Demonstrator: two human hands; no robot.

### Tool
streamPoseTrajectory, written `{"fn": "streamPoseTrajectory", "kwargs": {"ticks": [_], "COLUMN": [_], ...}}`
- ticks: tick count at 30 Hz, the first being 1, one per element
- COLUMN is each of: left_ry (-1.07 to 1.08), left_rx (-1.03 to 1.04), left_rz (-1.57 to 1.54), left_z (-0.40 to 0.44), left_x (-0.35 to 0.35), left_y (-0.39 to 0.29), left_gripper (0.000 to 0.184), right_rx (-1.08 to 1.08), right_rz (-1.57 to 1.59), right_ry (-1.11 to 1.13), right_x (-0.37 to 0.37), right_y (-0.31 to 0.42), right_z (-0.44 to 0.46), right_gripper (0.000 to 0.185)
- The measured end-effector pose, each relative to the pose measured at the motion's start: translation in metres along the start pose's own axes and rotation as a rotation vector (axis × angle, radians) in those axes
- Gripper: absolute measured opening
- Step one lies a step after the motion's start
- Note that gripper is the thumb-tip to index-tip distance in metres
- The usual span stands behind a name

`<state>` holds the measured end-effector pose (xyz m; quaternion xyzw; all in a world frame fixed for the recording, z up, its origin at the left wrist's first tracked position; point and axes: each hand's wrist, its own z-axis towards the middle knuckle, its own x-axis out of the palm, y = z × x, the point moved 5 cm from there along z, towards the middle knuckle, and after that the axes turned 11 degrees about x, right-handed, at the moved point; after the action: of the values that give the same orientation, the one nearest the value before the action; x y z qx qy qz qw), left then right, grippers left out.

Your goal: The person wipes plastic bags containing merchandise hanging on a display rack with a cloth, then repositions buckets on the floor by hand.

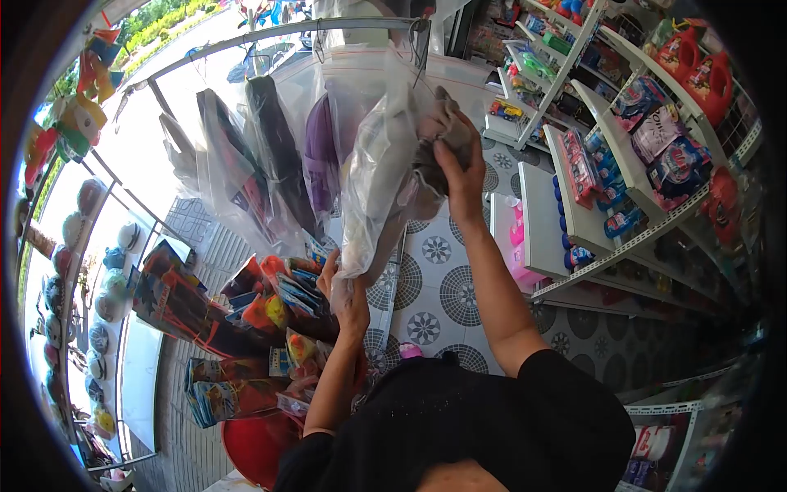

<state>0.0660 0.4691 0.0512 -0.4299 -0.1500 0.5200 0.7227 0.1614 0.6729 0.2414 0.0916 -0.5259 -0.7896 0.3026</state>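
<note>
Cap rack, 9 o'clock: rows of caps [108, 305] line the far left, well apart from the hands.
Hanging bags, 11 o'clock: sleeved items [279, 148] crowd in beside the work, a snag risk on that side.
Rail, 12 o'clock: metal rail [369, 25] runs above, a hard edge.
Packets, 8 o'clock: bright packets [291, 295] sit right by the left wrist.
Left hand, 7 o'clock: left hand [350, 303], fingers curled on the sleeve's lower end.
Plastic sleeve, 12 o'clock: plastic sleeve [373, 176], between the hands; looks light, limp, slippery, so a gathered hold suits.
Grey cloth, 1 o'clock: grey cloth [430, 168] at the sleeve's upper end; seems soft, best bunched.
Right hand, 1 o'clock: right hand [463, 164], fingers closed round the cloth.
Floor, 5 o'clock: patterned floor [425, 326] shows the roomier side.
Shelves, 3 o'clock: white shelf edge [545, 225] bounds it.
</note>
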Motion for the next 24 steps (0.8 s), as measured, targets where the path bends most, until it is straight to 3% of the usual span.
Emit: {"fn": "streamPoseTrajectory", "kwargs": {"ticks": [1, 3, 5, 7, 10, 12, 14, 18, 21, 24], "left_ry": [-0.025, 0.007, 0.016, 0.065, -0.008, -0.088, -0.073, -0.110, -0.080, -0.084], "left_rx": [-0.031, -0.136, -0.249, -0.301, -0.480, -0.635, -0.651, -0.733, -0.690, -0.675], "left_rz": [-0.115, -0.300, -0.484, -0.475, -0.610, -0.751, -0.890, -1.108, -1.159, -1.164], "left_z": [-0.001, -0.003, -0.003, -0.002, -0.007, -0.014, -0.012, -0.015, -0.010, -0.001], "left_x": [0.000, -0.003, -0.005, -0.006, -0.001, 0.007, 0.016, 0.043, 0.050, 0.055], "left_y": [0.006, 0.014, 0.019, 0.016, 0.023, 0.035, 0.039, 0.043, 0.043, 0.053], "left_gripper": [0.038, 0.035, 0.033, 0.036, 0.038, 0.038, 0.045, 0.052, 0.054, 0.055], "right_rx": [0.014, -0.249, -0.422, -0.548, -0.457, -0.464, -0.590, -0.662, -0.476, -0.296], "right_rz": [-0.054, -0.460, -0.763, -0.948, -0.855, -0.860, -0.832, -0.890, -0.982, -0.942], "right_ry": [0.019, -0.041, 0.133, 0.324, 0.384, 0.292, 0.012, -0.137, -0.079, -0.028], "right_x": [0.007, 0.025, 0.042, 0.047, 0.019, 0.001, -0.003, 0.003, -0.020, -0.054], "right_y": [-0.012, -0.005, 0.001, -0.024, -0.043, -0.020, 0.030, 0.054, 0.013, -0.025], "right_z": [0.006, -0.016, -0.068, -0.131, -0.152, -0.120, -0.059, 0.038, 0.034, -0.028], "right_gripper": [0.053, 0.054, 0.061, 0.064, 0.064, 0.061, 0.057, 0.053, 0.053, 0.054]}}
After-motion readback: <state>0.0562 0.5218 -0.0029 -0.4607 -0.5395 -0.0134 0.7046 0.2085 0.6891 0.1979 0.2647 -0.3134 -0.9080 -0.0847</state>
